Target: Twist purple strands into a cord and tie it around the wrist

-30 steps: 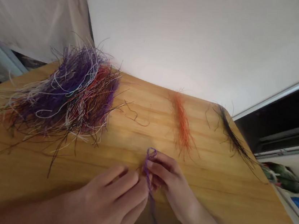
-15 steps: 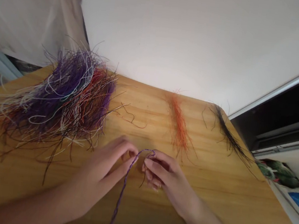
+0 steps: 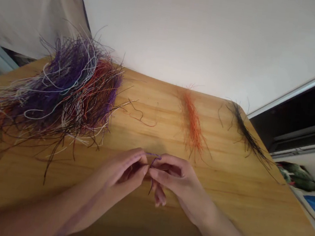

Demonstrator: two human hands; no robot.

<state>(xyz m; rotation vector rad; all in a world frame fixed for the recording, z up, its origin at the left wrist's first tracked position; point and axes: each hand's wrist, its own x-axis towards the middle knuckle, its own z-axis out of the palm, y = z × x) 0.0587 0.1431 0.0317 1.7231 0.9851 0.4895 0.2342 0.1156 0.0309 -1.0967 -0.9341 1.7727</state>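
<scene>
Both hands meet over the middle of the wooden table [image 3: 251, 198]. My left hand [image 3: 124, 169] pinches a thin purple thread [image 3: 154, 156] between thumb and fingers. My right hand [image 3: 172, 175] pinches the same thread from the other side, fingertips almost touching the left ones. Only a short arc of the thread and a dark tail hanging below the fingers show. A big tangled heap of purple, white, red and black threads [image 3: 63, 87] lies at the back left.
A small bundle of orange threads [image 3: 192, 124] lies beyond my right hand. A bundle of black threads [image 3: 244, 134] lies near the table's right edge. One loose dark red thread [image 3: 140, 118] curls between heap and orange bundle. A white wall stands behind.
My left hand moved right and closed in on my right hand. The long purple tail that hung toward me half a second ago is gathered in and no longer visible.
</scene>
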